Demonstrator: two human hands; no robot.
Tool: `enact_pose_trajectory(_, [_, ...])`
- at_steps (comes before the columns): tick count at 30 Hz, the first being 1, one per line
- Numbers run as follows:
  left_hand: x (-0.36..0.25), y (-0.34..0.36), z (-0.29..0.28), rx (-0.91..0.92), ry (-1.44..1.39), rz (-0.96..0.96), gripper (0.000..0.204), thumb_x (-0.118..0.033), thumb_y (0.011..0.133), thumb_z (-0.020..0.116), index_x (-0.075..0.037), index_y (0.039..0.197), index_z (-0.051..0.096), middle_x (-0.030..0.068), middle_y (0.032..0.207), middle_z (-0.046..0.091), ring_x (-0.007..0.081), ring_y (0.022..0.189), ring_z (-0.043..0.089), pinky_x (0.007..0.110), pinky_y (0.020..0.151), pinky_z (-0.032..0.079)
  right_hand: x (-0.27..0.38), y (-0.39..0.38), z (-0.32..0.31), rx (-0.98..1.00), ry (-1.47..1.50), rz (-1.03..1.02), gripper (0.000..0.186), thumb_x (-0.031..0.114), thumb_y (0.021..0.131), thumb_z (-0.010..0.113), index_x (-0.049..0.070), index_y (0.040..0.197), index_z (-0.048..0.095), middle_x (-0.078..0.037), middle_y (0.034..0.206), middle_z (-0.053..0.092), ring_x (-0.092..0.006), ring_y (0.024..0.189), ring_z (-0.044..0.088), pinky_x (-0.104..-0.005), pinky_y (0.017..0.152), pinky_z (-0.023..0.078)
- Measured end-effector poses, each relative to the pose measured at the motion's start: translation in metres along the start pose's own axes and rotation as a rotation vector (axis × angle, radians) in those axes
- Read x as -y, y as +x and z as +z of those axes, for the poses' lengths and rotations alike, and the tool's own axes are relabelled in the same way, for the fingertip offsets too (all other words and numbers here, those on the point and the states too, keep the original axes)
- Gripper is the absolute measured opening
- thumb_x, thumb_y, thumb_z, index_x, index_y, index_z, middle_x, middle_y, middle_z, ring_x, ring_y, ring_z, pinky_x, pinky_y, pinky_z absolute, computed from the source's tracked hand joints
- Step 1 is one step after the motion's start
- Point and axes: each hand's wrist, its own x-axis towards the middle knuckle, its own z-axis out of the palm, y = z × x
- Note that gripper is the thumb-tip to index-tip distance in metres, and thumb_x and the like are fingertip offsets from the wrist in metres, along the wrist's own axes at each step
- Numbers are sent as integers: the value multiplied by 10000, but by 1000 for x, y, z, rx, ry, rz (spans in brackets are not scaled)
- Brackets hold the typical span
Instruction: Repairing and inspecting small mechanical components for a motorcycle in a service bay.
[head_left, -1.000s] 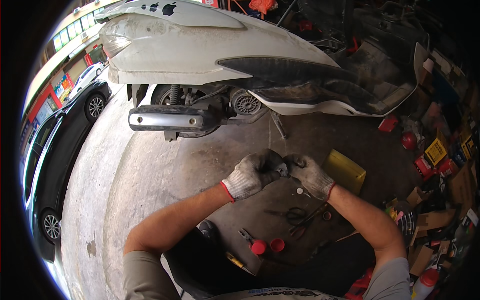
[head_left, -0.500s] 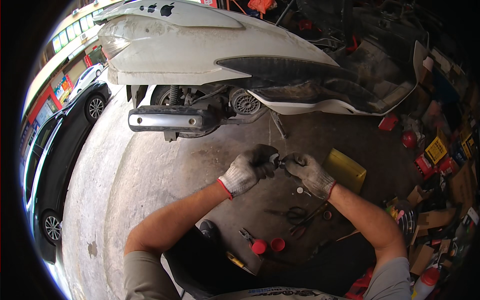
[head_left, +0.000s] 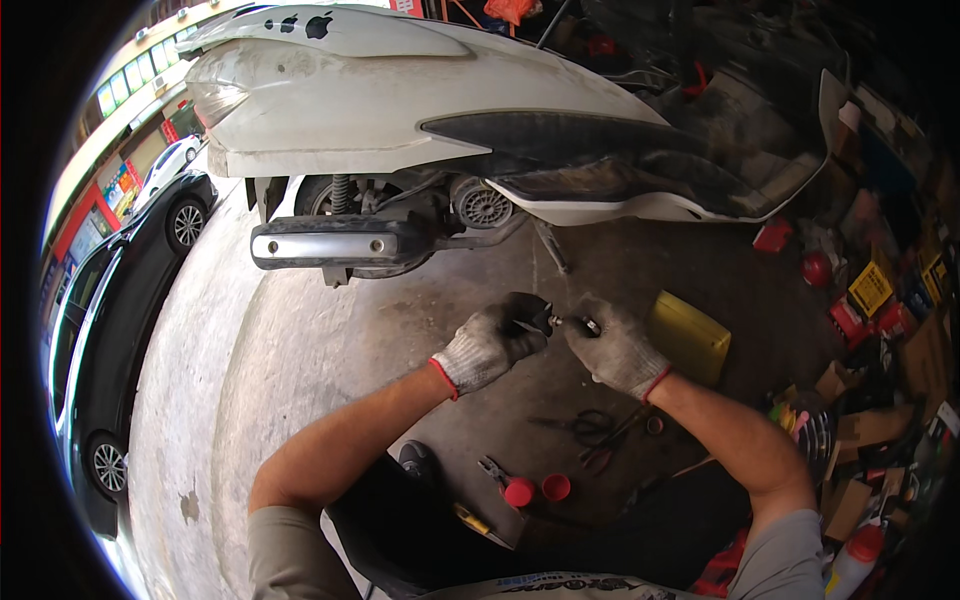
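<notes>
Both my hands wear white knit gloves with dark, dirty palms and red cuffs. They meet over the floor in front of a white scooter (head_left: 330, 105). My left hand (head_left: 492, 343) is closed around a small dark part; a small metal fitting (head_left: 554, 321) shows at its fingertips. My right hand (head_left: 615, 345) is pinched close beside that fitting, its thumb and fingers curled together. A small shiny piece (head_left: 592, 326) peeks out between them. The fingers hide most of both pieces, so I cannot tell their kind. The scooter's silver-covered exhaust (head_left: 325, 242) lies beyond my hands.
A yellow tray (head_left: 690, 338) lies right of my right hand. Scissors (head_left: 592, 428), pliers (head_left: 492, 468), red caps (head_left: 555, 487) and a yellow-handled screwdriver (head_left: 472, 518) lie on the floor near me. Boxes and clutter (head_left: 868, 425) fill the right side; a black car (head_left: 125, 340) stands left.
My right hand has turned and its fingers have shifted upward, exposing the shiny piece. A small white round thing below it no longer shows. The view has shifted slightly.
</notes>
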Motion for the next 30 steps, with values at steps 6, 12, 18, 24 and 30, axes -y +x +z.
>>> enact_pose_trajectory(6, [-7,-4,-1,33,-154,-119,357,9,898,576,19,1245,496,76,1047,615,146,841,621,278,709,514,16,-2,-5,-29,-172,-202,126,150,818,684,65,843,594,-116,753,635,-288,731,658,-381,626,513])
enact_pose_trajectory(12, [-6,-4,-4,59,-216,-112,311,-56,926,579,35,1217,519,88,1043,627,150,834,629,280,706,522,14,-6,-6,60,-258,-243,142,124,829,662,70,909,558,-148,786,624,-338,719,651,-420,595,506])
enact_pose_trajectory(18, [-8,-5,-5,65,-232,-131,287,-143,959,568,31,1186,540,87,987,643,149,817,643,278,692,532,15,-5,-2,36,-172,-311,163,94,815,665,75,940,562,-133,819,629,-330,721,650,-412,625,511])
enact_pose_trajectory(24, [-10,-5,-8,62,-247,-172,253,-149,965,556,21,1152,558,81,921,661,153,792,656,278,680,536,9,-3,0,-49,-110,-245,185,51,803,667,75,952,561,-122,883,630,-302,784,651,-390,656,518])
enact_pose_trajectory(30, [-19,-8,3,-16,-155,-204,222,-149,962,555,27,1096,576,84,877,667,144,723,650,260,640,525,13,-1,4,-57,-104,-270,196,89,803,690,80,950,560,-111,852,637,-276,758,662,-382,635,519])
